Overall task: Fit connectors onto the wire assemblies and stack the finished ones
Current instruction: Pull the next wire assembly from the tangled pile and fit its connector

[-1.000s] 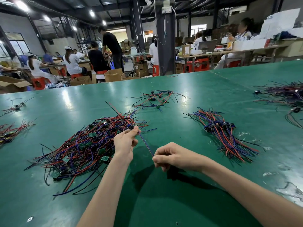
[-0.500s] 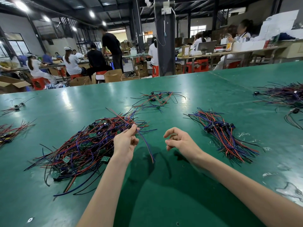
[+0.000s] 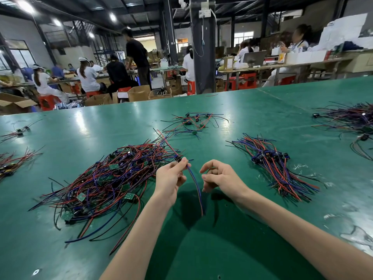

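Your right hand has let go of the wire's lower end, which it pinched a second ago, and has lifted up and in toward your left hand. It now hovers just beside that hand, not touching it. Its fingers are loosely curled, thumb and forefinger parted, and it holds nothing.

Your left hand has barely shifted. Its forearm reaches in from the bottom edge and the wrist is straight. Thumb and fingertips pinch one wire assembly just below its small dark connector, which shows above your fingertips. Red and blue leads run up and away from the connector over the big loose pile of wires. The other leads hang down in a curve between your two hands, and their free end is just above or on the green table; you cannot tell which.

The loose pile, dotted with small green circuit boards, lies left of your left hand. The neater stack of finished assemblies, with its dark connectors bunched together, lies to the right, well apart from your right hand. A small scatter of wires lies farther back on the table.
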The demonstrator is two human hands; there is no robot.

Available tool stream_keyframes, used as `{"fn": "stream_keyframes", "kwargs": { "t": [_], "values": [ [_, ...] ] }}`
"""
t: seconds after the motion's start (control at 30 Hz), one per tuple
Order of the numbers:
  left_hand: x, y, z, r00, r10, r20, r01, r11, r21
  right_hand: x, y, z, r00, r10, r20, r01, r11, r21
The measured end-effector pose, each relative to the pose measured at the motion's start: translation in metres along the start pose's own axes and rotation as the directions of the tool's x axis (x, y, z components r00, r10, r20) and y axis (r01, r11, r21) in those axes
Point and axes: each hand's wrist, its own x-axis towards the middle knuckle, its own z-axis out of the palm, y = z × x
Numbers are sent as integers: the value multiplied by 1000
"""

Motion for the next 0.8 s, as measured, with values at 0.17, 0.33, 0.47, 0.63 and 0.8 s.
{"fn": "stream_keyframes", "kwargs": {
  "t": [0.17,0.33,0.47,0.63,0.8],
  "values": [
    [-4,-5,6,999,13,31,-15,998,62,3,2,1,1000,19,2,-19,1000,-3],
    [-9,-10,11,995,38,87,-45,995,87,4,5,3,1000,12,1,-12,999,-39],
    [-10,-11,13,993,65,94,-74,993,92,1,1,4,999,7,32,-4,997,-71],
    [-14,-11,14,986,125,111,-137,984,110,-3,-7,8,999,17,36,-14,997,-81],
    [-12,-15,17,975,217,58,-224,957,186,-4,-11,9,999,39,11,-38,998,-53]
  ]
}}
